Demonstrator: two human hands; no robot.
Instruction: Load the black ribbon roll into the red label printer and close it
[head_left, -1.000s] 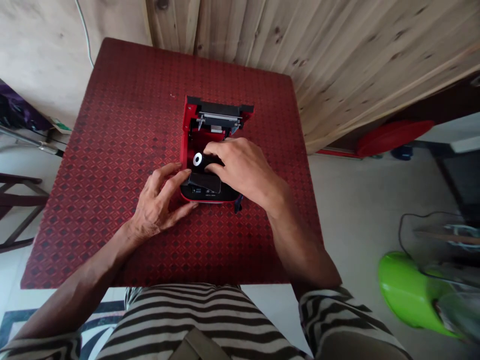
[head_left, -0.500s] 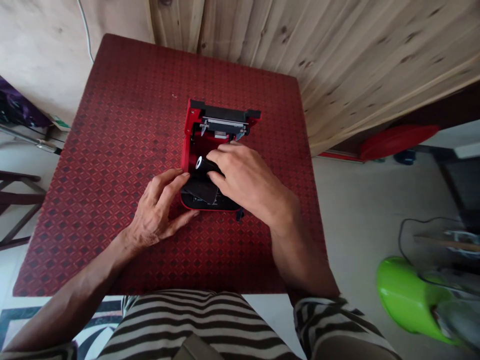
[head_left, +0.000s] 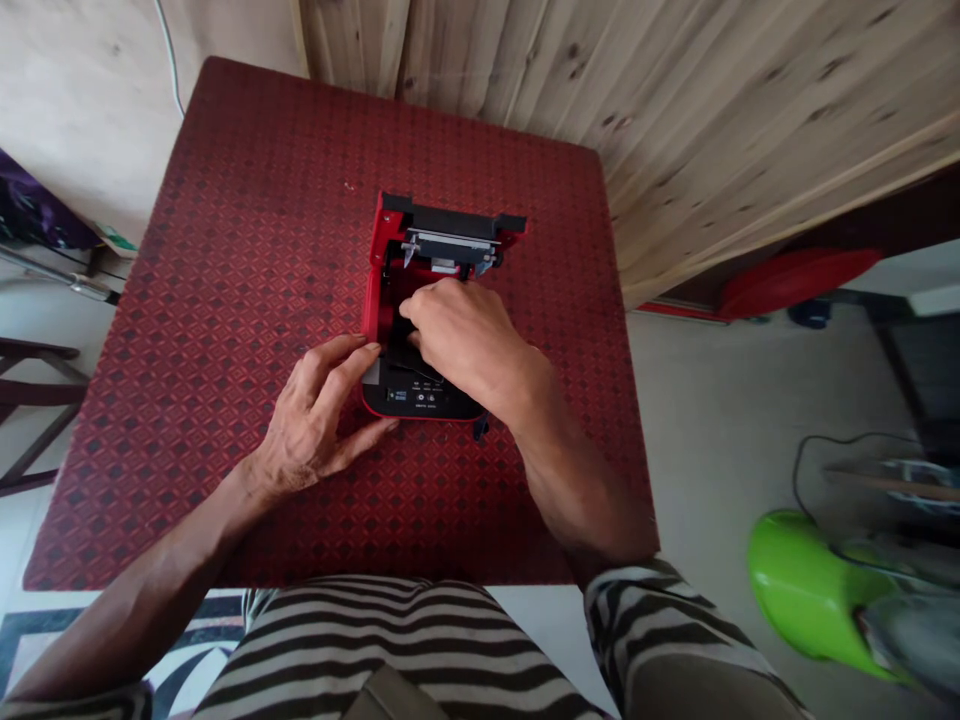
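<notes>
A red and black label printer [head_left: 420, 405] stands on the table with its lid [head_left: 457, 222] tipped up and back. My left hand [head_left: 319, 410] steadies its near left corner, fingertips on the side wall and thumb along the front edge. My right hand [head_left: 469, 335] reaches down into the printer's bay, its fingers curled around a black roll that they mostly hide. A dark strip [head_left: 409, 358] shows beneath these fingers, just behind the panel of small buttons and markings.
A red patterned cloth covers the table [head_left: 262, 220]. A wooden plank wall [head_left: 525, 70] rises behind it. On the floor to the right are a bright green tub [head_left: 795, 590] and a dark cable [head_left: 802, 460]. A dark wooden stool [head_left: 37, 400] stands at left.
My right hand has moved slightly left and lower into the bay, carrying the roll out of sight. The loose dark strip has shifted back, uncovering the front panel. My left hand stays put.
</notes>
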